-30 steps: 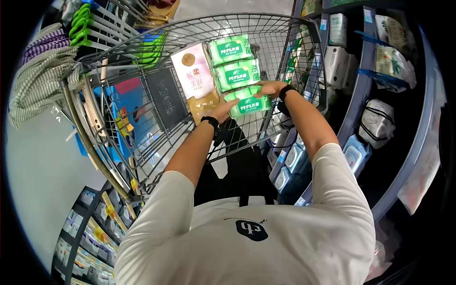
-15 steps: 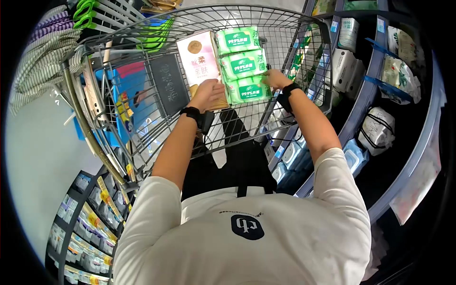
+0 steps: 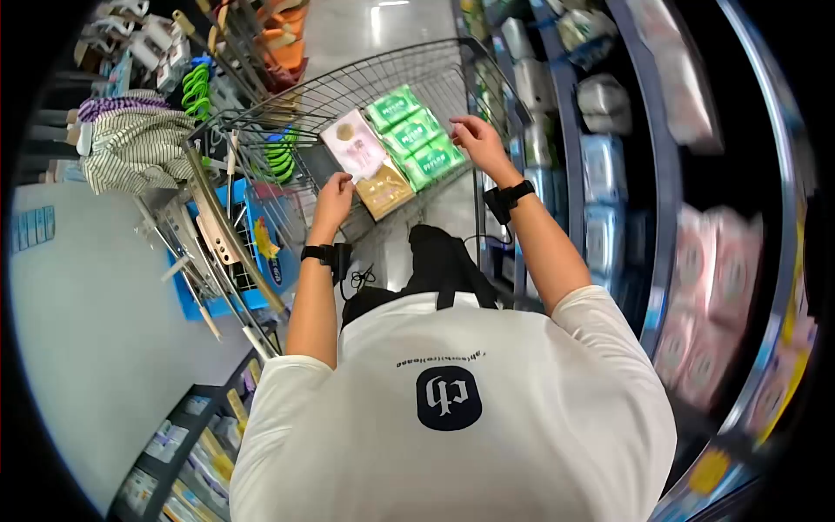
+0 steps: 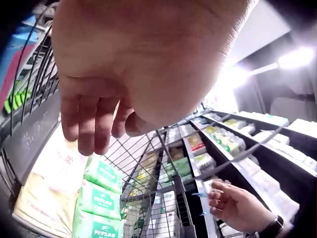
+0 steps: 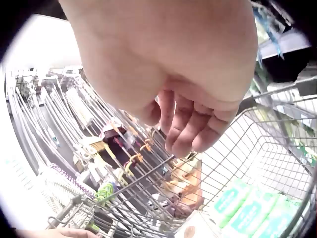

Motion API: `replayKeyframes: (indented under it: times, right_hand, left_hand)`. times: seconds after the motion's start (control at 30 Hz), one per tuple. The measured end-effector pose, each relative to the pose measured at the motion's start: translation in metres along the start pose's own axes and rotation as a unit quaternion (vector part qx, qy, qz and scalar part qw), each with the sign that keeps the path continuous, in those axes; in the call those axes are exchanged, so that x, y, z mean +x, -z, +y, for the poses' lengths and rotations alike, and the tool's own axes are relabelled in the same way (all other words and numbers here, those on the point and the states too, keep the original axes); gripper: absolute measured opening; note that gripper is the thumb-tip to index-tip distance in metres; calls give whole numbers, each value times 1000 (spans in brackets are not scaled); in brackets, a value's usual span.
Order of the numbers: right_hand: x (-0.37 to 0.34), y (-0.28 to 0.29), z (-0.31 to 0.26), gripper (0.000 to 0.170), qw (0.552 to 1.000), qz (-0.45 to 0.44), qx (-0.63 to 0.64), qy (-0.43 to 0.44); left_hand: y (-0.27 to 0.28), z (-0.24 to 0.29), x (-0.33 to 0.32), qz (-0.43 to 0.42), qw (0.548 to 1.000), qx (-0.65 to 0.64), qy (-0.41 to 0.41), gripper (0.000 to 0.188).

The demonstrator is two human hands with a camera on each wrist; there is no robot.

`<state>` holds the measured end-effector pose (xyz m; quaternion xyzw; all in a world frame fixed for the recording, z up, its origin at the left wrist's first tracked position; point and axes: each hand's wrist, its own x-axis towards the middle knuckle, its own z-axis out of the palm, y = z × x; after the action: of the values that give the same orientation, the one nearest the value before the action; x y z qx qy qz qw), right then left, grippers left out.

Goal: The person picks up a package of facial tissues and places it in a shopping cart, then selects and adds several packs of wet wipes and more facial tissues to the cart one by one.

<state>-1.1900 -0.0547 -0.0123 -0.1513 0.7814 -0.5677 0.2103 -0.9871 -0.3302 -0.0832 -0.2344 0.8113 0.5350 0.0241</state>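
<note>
Both hands hover over a wire shopping cart, apart from the goods in it. My left hand hangs with loosely bent fingers by the near left side of a pink and gold pack, holding nothing. To the right, my right hand is raised beside three green wipes packs, its fingers relaxed and grasping nothing. The green packs lie in a row against the pink and gold pack. In the left wrist view, the left palm is above the packs; the right wrist view shows the right palm over the cart rim.
Shelves with blue packs and pink packs run along the right. At left, a blue basket stands beside the cart, near striped mop cloths and green hangers. A low shelf is at lower left.
Both hands were on the nearest green wipes pack; the left then shifted to the pink and gold pack. Now both have lifted away and spread apart, and the head view has turned.
</note>
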Motion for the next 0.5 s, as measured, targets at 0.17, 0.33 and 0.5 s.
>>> replayKeyframes:
  times: [0.17, 0.33, 0.5]
  right_hand:
    - [-171, 4, -43, 20, 900, 124, -351, 225]
    - [-339, 9, 11, 19, 881, 223, -412, 70]
    - [-524, -20, 108, 21, 875, 299, -333, -185]
  left_hand:
    - [24, 51, -80, -9, 979, 81, -187, 24]
    - [9, 57, -130, -92, 971, 95, -200, 21]
    - [-24, 56, -173, -171, 943, 131, -252, 22]
